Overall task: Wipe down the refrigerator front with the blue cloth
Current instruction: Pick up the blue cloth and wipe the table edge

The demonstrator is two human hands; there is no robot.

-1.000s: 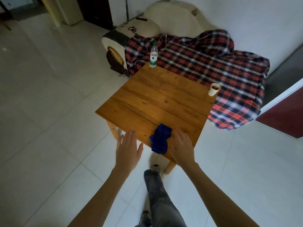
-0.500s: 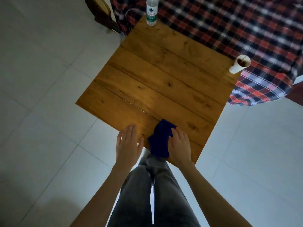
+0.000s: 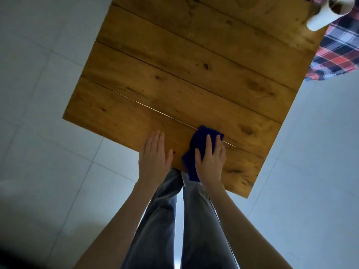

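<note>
Head view: stands at the near edge of the surface (image 3: 174, 74). Lays the right grip (image 3: 210, 164) flat on the cloth (image 3: 198, 136), fingers straight and slightly spread, likely pinning it so as to gather it up. Finds the cloth bunched there, its near end hanging over the edge. Rests the left grip (image 3: 154, 160) just left of it, fingers straight and together, holding nothing, probably as a brace. Shows no refrigerator.
</note>
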